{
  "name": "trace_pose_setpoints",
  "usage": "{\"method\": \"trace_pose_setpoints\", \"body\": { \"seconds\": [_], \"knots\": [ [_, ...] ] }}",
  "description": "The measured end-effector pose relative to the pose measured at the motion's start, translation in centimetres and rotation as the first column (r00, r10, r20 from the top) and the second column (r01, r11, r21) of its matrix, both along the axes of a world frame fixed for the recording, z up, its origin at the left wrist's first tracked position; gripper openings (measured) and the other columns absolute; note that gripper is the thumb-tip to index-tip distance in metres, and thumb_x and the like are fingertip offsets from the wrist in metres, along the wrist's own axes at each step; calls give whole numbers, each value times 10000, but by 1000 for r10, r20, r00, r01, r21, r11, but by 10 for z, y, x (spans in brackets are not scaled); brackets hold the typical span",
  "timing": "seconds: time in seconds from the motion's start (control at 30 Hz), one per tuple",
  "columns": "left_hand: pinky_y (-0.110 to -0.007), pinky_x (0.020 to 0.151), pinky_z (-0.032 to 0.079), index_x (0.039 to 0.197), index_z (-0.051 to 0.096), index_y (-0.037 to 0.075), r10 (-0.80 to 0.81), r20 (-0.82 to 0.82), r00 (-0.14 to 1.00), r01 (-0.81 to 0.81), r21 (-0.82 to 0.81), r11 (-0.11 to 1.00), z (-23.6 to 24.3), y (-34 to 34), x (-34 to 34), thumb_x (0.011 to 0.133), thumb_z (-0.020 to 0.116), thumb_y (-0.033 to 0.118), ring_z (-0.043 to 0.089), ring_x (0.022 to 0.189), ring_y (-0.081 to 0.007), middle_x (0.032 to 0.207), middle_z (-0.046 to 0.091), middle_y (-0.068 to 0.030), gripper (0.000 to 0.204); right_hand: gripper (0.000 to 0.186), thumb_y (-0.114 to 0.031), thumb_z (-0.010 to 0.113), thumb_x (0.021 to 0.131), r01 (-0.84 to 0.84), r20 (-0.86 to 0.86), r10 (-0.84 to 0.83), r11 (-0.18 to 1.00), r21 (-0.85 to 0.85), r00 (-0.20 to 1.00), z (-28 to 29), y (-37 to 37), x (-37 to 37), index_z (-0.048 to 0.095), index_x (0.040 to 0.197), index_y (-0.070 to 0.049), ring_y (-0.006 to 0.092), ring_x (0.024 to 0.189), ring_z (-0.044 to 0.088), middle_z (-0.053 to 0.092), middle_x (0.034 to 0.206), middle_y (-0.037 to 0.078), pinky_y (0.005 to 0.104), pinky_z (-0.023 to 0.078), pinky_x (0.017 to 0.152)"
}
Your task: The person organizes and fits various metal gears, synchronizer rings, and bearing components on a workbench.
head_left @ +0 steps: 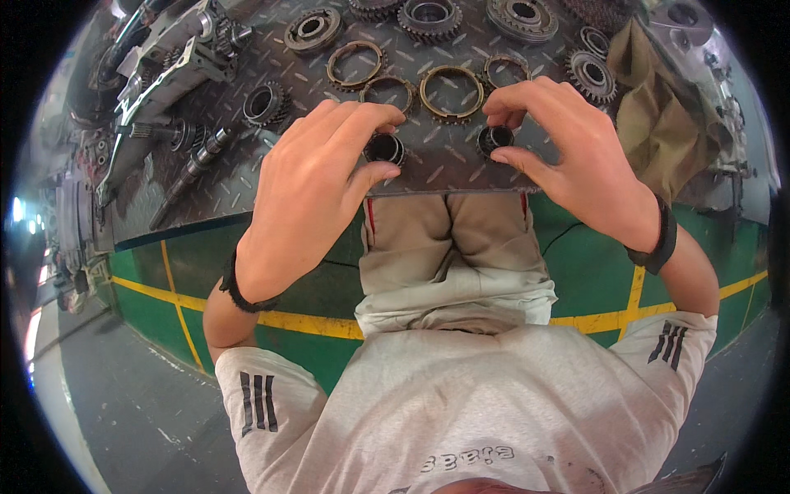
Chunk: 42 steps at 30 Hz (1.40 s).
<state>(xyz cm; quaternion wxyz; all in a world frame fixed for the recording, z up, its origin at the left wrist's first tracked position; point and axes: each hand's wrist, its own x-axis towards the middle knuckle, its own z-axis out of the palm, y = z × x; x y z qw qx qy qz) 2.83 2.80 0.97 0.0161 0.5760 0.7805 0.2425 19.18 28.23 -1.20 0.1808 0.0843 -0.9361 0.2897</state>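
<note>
One small, dark, hollow metal cylinder point(386, 150) sits within the curled left hand point(313, 169), a matching cylinder point(494, 140) within the curled right hand point(572, 140), near the front edge of the diamond-plate tabletop point(444, 169); firmness cannot be told. Pinch evenly, without tilting.

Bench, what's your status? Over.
Left grip curled around a dark collar. Right grip curled around a second collar. Contact unclear. Brass-coloured ring just beyond, between them.
</note>
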Motion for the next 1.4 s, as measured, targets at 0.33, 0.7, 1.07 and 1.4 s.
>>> {"method": "trace_pose_setpoints", "body": {
  "seconds": [0.33,0.7,1.07,1.4],
  "knots": [
    [-415,979,567,1329,714,57,-30,-27,999,28,-76,997,-3,-3,-1,787,901,128,727,1120,-325,1243,759,-128,578,486,-62,882,801,-53,84,47,996,70,995,3,-1,1,656,1231,-46,373,1116,653,699,1162,125,473,531,966],
    [-366,946,561,1339,722,75,84,35,996,-82,-34,996,19,-22,-8,792,894,52,753,1110,-284,1228,780,-101,573,483,-17,860,794,-21,113,15,999,50,994,18,8,13,661,1233,-48,371,1132,643,688,1156,124,450,532,978],
    [-422,1051,522,1337,699,94,1,76,997,7,-94,996,-14,8,7,815,876,68,686,1199,-330,1278,747,-101,552,491,-89,911,754,-20,95,12,996,88,995,-5,-25,-11,667,1180,-73,337,1101,626,683,1094,86,448,488,942],
    [-359,887,593,1226,770,42,90,88,992,-100,110,989,-15,-29,-4,844,856,-14,743,1107,-276,1267,777,-113,395,428,3,850,819,61,86,-58,998,-30,995,0,-6,13,655,1197,-51,376,1023,665,688,1095,140,466,544,894]
  ]
}}
